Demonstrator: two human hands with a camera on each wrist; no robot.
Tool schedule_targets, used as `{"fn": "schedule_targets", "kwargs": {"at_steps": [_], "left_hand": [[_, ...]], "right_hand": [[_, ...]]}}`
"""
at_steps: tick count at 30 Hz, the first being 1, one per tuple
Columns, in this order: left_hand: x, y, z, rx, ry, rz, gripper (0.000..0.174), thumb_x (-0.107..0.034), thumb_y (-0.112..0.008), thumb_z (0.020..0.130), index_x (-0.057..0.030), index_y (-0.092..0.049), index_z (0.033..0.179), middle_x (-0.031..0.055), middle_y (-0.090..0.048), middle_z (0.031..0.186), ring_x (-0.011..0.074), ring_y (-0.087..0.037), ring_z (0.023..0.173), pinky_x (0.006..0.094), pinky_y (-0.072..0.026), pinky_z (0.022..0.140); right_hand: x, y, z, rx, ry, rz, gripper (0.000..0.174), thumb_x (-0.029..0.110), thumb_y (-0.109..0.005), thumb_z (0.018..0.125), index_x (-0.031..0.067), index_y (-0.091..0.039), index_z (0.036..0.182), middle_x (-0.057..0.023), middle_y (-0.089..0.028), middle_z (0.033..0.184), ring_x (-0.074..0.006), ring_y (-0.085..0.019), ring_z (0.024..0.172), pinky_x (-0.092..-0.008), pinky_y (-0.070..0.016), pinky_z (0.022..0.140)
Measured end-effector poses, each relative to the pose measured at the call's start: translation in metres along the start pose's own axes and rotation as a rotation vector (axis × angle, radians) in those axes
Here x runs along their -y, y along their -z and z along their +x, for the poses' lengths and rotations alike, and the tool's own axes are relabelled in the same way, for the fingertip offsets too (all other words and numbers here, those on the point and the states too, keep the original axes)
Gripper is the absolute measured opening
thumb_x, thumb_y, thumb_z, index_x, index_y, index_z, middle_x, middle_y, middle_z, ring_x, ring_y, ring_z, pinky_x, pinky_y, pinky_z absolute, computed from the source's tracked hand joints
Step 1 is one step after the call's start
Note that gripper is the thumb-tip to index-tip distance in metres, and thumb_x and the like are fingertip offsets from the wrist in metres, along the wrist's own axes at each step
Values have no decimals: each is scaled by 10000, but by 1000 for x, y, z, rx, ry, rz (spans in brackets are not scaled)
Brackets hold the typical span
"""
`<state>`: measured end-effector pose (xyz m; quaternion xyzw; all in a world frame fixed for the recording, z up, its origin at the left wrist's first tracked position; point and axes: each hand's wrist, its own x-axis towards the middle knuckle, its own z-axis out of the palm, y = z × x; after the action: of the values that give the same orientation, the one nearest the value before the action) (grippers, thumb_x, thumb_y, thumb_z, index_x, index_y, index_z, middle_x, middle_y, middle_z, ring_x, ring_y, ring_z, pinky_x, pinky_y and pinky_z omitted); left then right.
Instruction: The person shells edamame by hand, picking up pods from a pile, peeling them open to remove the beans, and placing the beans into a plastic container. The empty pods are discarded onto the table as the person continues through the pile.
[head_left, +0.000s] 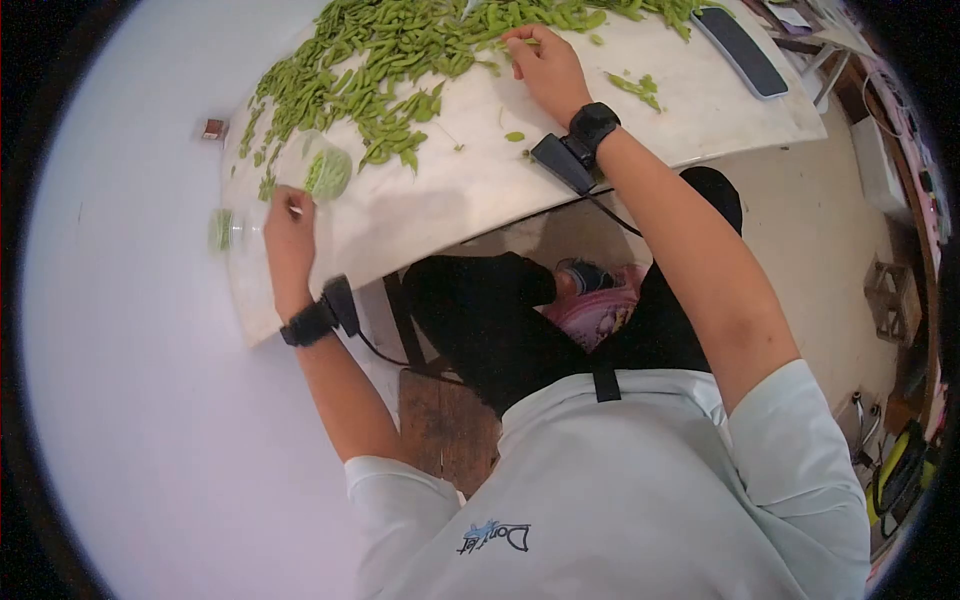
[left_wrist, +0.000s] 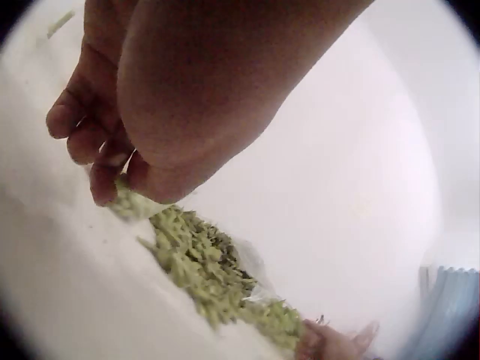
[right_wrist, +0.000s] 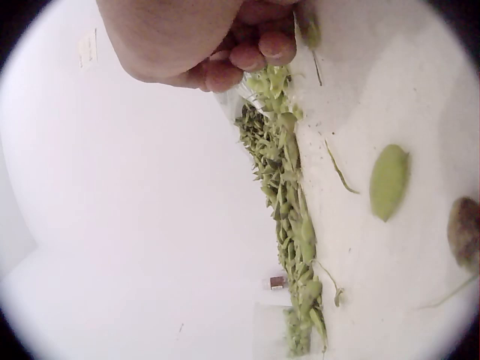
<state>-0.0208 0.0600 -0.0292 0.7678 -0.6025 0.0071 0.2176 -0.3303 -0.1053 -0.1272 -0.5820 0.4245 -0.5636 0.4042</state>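
Observation:
Green bean pods [head_left: 390,60] lie heaped across the far half of the pale table. At the near edge of the heap my right hand [head_left: 552,75] has curled fingers, with a green pod [head_left: 531,42] between thumb and forefinger. My left hand [head_left: 290,235] is by the table's left side, beside a clear plastic cup [head_left: 328,172] with green contents. Its fingers [left_wrist: 86,142] bend toward the thumb in the left wrist view; I cannot tell whether they pinch anything. In the right wrist view, a single flat pod [right_wrist: 390,182] lies apart on the table.
A second clear container [head_left: 222,230] with green contents stands at the table's left edge. A phone [head_left: 740,52] lies at the right end. A small cluster of pods [head_left: 637,90] sits between the phone and my right hand. My legs [head_left: 480,310] are below the near edge.

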Motion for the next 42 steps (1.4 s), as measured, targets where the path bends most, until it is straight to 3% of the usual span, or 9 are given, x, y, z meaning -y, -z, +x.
{"fn": "schedule_targets", "kwargs": {"at_steps": [2,5,13,16,19,28,32,38,42], "left_hand": [[-1,11,25,-103,15,-46,186,-188,-606,811,-36,-604,918,127,-630,826,284,-589,700,353,-459,677],[23,9,54,41,-87,142,210,-196,-614,812,-54,-639,965,115,-651,874,247,-612,735,330,-474,693],[-41,-52,112,117,-331,16,179,-178,-563,826,-83,-661,943,116,-665,929,277,-626,868,370,-481,752],[-63,-76,121,132,-91,479,170,-165,-540,812,-102,-669,902,114,-666,935,280,-627,894,361,-486,749],[-59,-93,134,150,40,552,194,-174,-533,794,-138,-669,927,107,-664,958,275,-624,924,377,-479,775],[-61,-84,122,35,-100,510,256,-240,-581,781,-131,-656,1001,114,-666,951,289,-626,911,395,-485,753],[-63,-69,123,107,-172,268,310,-183,-569,814,-91,-619,1106,90,-675,930,246,-638,850,332,-480,735],[-118,-93,81,230,19,-1038,310,-142,-564,893,-39,-529,1183,1,-557,794,84,-504,687,226,-440,669],[-146,-120,65,258,126,-1329,366,-148,-567,895,-25,-451,1220,-1,-522,780,101,-501,718,252,-446,716]], "right_hand": [[0,0,0,1,0,15,237,244,-512,885,34,-589,964,-75,-622,660,-154,-596,603,-301,-467,607],[3,-1,-2,-7,-9,46,235,242,-508,888,35,-587,965,-80,-622,669,-156,-596,607,-301,-466,611],[-2,0,2,14,-16,16,227,219,-507,886,25,-570,985,-76,-612,664,-153,-583,601,-302,-464,609],[0,-1,0,-6,-11,78,220,212,-507,884,23,-569,978,-84,-608,658,-160,-581,594,-310,-463,602],[3,1,-1,8,-31,52,218,210,-508,882,22,-573,972,-91,-609,659,-164,-580,591,-313,-462,598],[-2,-2,2,6,-38,78,223,224,-514,881,32,-584,971,-95,-612,677,-178,-587,606,-316,-462,604],[4,1,-1,15,-21,51,233,229,-522,882,25,-581,978,-96,-614,683,-178,-588,606,-315,-462,604],[3,-1,-2,163,21,49,275,288,-533,877,23,-603,899,-93,-618,679,-187,-590,597,-319,-461,600],[8,1,-1,317,40,5,332,351,-519,875,35,-618,846,-89,-616,656,-200,-608,611,-325,-465,605]]}}
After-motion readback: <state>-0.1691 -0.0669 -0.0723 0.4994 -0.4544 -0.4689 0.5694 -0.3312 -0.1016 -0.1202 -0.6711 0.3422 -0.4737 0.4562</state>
